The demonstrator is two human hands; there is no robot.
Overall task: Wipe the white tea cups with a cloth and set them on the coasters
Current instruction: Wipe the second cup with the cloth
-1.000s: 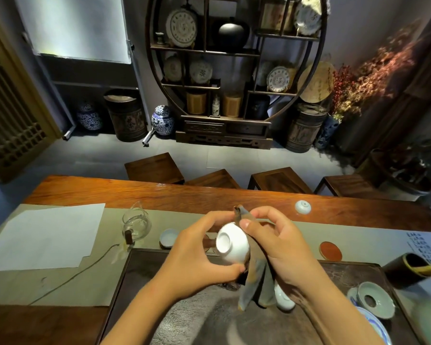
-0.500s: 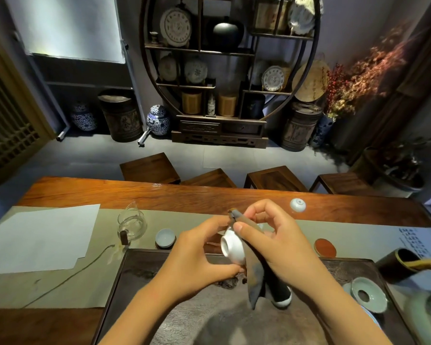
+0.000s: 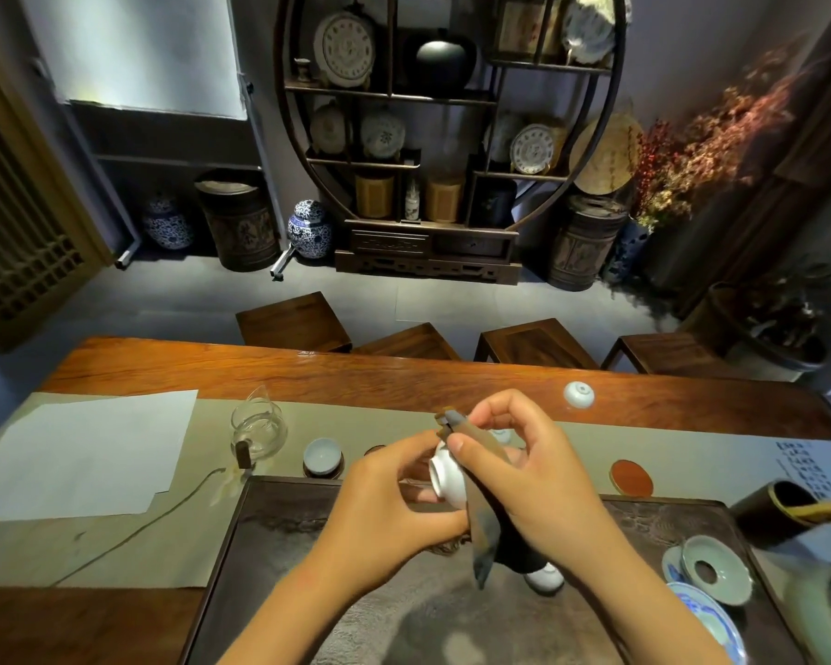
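Head view: near to far
Left hand (image 3: 394, 508): grips white tea cup (image 3: 444, 479), tipped sideways above dark tray (image 3: 279, 520)
Right hand (image 3: 528, 467): pinches cloth (image 3: 480, 501) against cup
Red coaster (image 3: 631, 477): bare, right on desk (image 3: 404, 376)

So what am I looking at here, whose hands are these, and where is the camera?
No machine here: a person wears a camera on the head, looking down at their own hands. The left hand holds a white tea cup tipped on its side; the right hand pinches a dark cloth against it. On the wooden table lie a dark tea tray, a cup on a coaster, a bare red coaster, a glass pitcher and white paper.
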